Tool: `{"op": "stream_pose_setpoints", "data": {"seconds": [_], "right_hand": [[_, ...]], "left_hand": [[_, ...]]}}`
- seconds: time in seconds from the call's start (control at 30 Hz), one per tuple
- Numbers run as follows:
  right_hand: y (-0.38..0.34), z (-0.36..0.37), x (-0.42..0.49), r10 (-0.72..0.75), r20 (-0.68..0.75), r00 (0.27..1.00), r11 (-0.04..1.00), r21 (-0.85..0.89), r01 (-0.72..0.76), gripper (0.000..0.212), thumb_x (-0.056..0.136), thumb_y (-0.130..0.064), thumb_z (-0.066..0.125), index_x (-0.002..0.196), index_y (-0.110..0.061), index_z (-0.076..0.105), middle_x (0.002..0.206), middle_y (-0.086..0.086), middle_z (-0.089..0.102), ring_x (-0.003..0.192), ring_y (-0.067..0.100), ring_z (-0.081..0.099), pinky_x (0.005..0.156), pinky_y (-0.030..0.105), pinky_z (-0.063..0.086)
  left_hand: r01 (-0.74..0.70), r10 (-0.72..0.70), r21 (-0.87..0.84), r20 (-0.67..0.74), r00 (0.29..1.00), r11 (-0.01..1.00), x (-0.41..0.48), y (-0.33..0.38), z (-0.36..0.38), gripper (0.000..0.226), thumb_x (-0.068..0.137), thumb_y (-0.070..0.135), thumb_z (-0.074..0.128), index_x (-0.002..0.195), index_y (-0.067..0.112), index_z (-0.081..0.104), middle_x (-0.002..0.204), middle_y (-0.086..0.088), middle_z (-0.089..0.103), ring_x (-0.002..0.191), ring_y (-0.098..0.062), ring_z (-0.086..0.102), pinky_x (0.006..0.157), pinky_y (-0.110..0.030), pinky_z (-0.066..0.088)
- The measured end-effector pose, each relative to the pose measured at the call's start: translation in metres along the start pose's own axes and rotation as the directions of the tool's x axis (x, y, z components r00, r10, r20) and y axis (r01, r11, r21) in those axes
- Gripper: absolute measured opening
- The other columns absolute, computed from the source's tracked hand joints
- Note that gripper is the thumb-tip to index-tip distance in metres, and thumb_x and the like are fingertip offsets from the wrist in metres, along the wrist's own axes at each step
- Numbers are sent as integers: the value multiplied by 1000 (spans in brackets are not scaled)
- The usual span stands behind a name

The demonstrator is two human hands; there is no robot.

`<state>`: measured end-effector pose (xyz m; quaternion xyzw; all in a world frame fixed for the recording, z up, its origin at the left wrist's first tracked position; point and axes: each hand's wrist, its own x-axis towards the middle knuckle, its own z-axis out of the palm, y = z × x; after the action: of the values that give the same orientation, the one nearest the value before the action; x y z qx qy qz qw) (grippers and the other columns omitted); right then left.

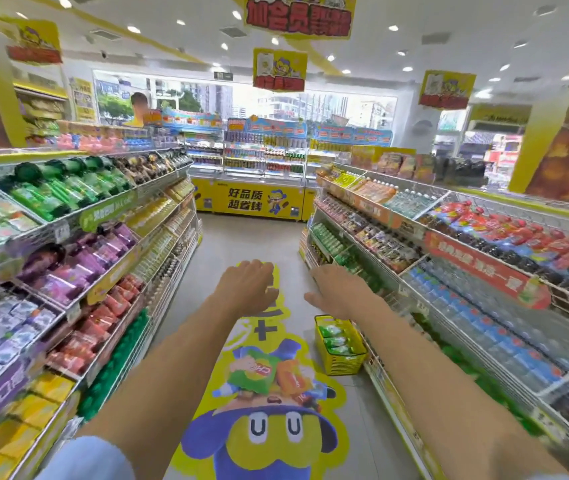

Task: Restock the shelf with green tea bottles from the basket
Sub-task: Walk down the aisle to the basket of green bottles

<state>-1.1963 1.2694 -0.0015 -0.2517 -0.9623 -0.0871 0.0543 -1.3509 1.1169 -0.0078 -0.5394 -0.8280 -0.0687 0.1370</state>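
Reaching forward over the grey aisle floor (241,237), both bare arms stretch out side by side. The left hand (246,284) hangs palm down, its fingers (259,270) loosely extended and holding nothing. The right hand (336,289) is also palm down, thumb spread toward the left hand, fingers relaxed and empty, their tips softened by blur. The two hands are near each other but apart.

The yellow plastic mesh shopping basket (343,364) stands on the floor beneath the right forearm, close against the foot of the white wire right-hand shelf (449,271). Neither hand touches it. The green-labelled tea bottles (336,341) lie on their sides in the basket, at least three of them side by side.

A large yellow-and-blue cartoon floor sticker (259,438) runs along the aisle under the arms. The left-hand shelf (103,237) carries green, purple and red packs. A light blue sleeve (85,459) covers the left upper arm.
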Motion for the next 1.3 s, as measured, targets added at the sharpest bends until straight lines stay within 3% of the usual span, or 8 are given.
{"op": "stream_pose_setpoints", "data": {"seconds": [0.13, 0.4, 0.67, 0.97, 1.13, 1.3], "right_hand": [[19, 28, 84, -3, 35, 999, 1000, -14, 4, 64, 102, -56, 43, 150, -14, 36, 147, 11, 43, 133, 35, 44, 96, 52, 50], [87, 43, 264, -16, -58, 998, 1000, 0, 16, 60, 103, -53, 45, 147, -14, 38, 142, 11, 46, 130, 32, 45, 92, 46, 47], [133, 78, 398, -47, -40, 998, 999, -12, 46, 56, 104, -53, 42, 144, -14, 41, 140, 11, 49, 130, 33, 46, 92, 46, 47], [167, 133, 527, 46, 26, 999, 999, 3, -46, 53, 102, -53, 46, 139, -14, 44, 137, 11, 48, 127, 33, 49, 89, 46, 51], [177, 137, 616, 130, 16, 991, 991, -32, -130, 54, 101, -53, 48, 139, -14, 47, 135, 11, 50, 125, 34, 52, 92, 51, 51], [179, 130, 709, 205, -27, 978, 978, -30, -206, 51, 101, -51, 49, 137, -15, 47, 132, 10, 54, 119, 32, 57, 86, 48, 52]], "left_hand": [[-1, 1, 35, 16, 1000, 999, 72, -26, 35, 45, 99, 46, 51, 129, 13, 49, 124, -10, 56, 117, -33, 53, 85, -42, 45], [-3, 3, 98, -4, 1000, 995, 257, -69, 68, 50, 99, 48, 49, 135, 12, 48, 125, -9, 56, 118, -32, 54, 89, -44, 48], [-26, 26, 146, 5, 1000, 989, 390, -104, 121, 47, 101, 49, 44, 130, 14, 49, 122, -8, 57, 113, -31, 56, 79, -41, 45], [-88, 84, 85, 53, 995, 992, 525, -161, 190, 45, 99, 49, 46, 126, 13, 50, 121, -9, 56, 115, -32, 55, 87, -45, 48], [-172, 171, 135, 25, 985, 976, 615, -213, 215, 44, 101, 50, 43, 127, 14, 48, 123, -9, 56, 116, -31, 54, 84, -43, 47], [-228, 230, 137, 0, 973, 964, 699, -273, 220, 44, 102, 49, 42, 127, 13, 48, 122, -11, 57, 113, -33, 56, 78, -41, 44]]}}
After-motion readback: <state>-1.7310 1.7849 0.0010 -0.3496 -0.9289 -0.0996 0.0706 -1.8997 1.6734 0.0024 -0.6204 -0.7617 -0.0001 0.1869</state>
